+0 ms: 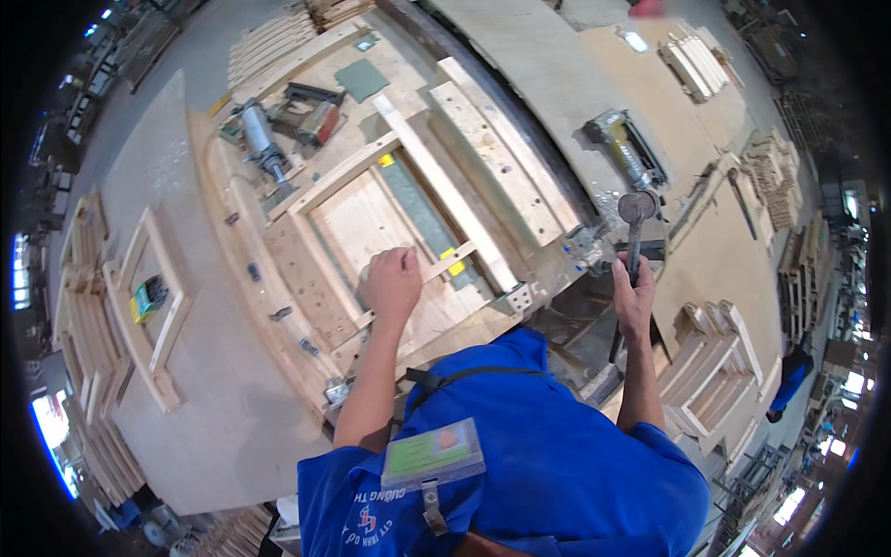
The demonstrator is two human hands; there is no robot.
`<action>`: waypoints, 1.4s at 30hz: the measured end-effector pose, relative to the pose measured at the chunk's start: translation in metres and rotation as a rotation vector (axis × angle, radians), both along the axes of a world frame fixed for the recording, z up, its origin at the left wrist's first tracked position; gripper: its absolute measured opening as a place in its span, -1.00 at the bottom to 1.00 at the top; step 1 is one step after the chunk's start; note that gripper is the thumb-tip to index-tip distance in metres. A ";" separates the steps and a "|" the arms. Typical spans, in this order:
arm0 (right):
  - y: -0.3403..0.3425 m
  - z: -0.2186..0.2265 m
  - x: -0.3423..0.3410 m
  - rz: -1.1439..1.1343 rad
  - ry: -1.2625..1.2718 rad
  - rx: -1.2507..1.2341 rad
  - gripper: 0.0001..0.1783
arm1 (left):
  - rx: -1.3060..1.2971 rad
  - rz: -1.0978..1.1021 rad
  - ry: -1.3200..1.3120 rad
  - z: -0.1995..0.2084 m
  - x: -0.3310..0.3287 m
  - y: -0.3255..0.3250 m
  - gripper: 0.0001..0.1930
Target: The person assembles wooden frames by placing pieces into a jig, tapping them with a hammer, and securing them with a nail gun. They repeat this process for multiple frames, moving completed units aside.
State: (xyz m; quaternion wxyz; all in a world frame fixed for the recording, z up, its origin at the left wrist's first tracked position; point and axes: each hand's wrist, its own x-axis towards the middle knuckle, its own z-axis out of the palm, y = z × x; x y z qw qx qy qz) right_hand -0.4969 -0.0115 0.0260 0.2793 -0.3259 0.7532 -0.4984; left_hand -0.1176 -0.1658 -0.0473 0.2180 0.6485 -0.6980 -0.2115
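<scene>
My left hand point(393, 281) is closed, knuckles up, over a narrow wooden crosspiece point(452, 261) of a pale wooden frame point(345, 174). Its curled fingers hide whatever may be in them. The frame lies in a wooden jig on the workbench, with yellow pieces point(386, 161) and green strips beside its rails. Off to the right, my right hand point(635, 299) is wrapped round a dark metal bar point(636, 232) with a thick rounded end. This bar stands beside a metal clamp point(587, 249) at the bench's edge; how the two join cannot be made out.
A grey pneumatic tool point(260, 136) and a red-and-black nail gun point(316, 121) lie at the jig's far left. Another nail gun point(628, 151) rests on the right-hand table. Wooden frames point(716, 367) stand at right, and a small box point(147, 299) sits inside a frame at left.
</scene>
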 end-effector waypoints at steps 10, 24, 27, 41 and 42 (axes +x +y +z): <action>-0.022 0.020 0.034 0.027 -0.120 0.024 -0.84 | 0.059 0.006 0.012 0.009 0.005 0.003 -0.72; -0.153 0.225 0.138 0.453 -0.037 -0.594 -0.63 | -0.077 -0.028 0.121 0.002 0.010 0.002 -0.74; -0.190 0.287 0.172 0.411 0.070 -0.876 -0.63 | -0.101 0.002 0.121 0.000 0.014 0.005 -0.74; -0.256 0.084 0.247 0.682 0.011 0.124 -0.46 | -0.039 0.051 0.113 -0.003 0.022 0.000 -0.76; -0.242 0.110 0.237 0.703 0.025 0.008 -0.47 | -0.042 0.014 0.123 -0.003 0.021 0.005 -0.76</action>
